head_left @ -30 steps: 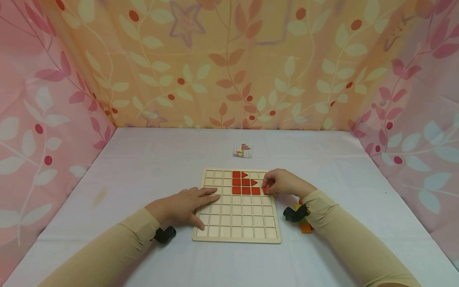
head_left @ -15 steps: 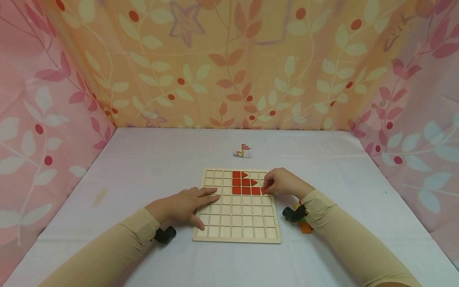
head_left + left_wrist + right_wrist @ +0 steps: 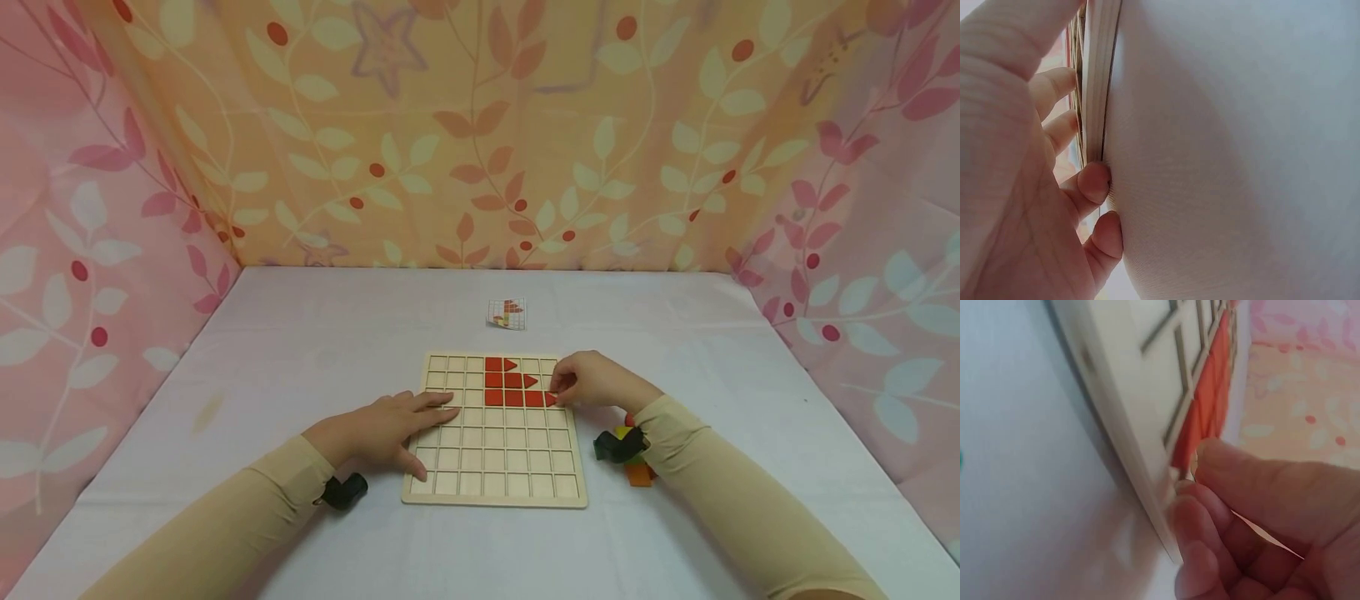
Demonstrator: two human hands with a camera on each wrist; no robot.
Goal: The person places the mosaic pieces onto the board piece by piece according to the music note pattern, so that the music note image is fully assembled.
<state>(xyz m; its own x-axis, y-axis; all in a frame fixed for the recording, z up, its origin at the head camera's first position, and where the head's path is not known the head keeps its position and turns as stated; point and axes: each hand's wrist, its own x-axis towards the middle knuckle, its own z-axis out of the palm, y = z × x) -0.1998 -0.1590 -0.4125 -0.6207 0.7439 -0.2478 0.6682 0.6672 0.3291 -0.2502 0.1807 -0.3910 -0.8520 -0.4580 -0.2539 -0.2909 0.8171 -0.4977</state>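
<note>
A wooden grid board (image 3: 495, 460) lies on the table, with red squares (image 3: 513, 381) and red triangles filling parts of its three far rows. My left hand (image 3: 378, 427) rests on the board's left side, fingers spread; in the left wrist view two fingertips touch the cloth beside the board's edge (image 3: 1099, 81). At the right end of the third row, my right hand (image 3: 596, 382) has thumb and fingertips on a red triangle (image 3: 551, 399). The right wrist view shows that red triangle (image 3: 1187, 439) in the board at the tip of the thumb, beside the red squares (image 3: 1205, 378).
Beyond the board lies a small printed card (image 3: 507, 314) with a coloured grid picture. Orange (image 3: 639, 475), yellow and red pieces lie right of the board, partly hidden by the right wrist's black device (image 3: 619, 446). Patterned cloth walls surround the table's back and sides.
The red triangle has turned and shifted slightly left, and now points right against the row's last square. My right hand has moved very little; my left hand has stayed on the board.
</note>
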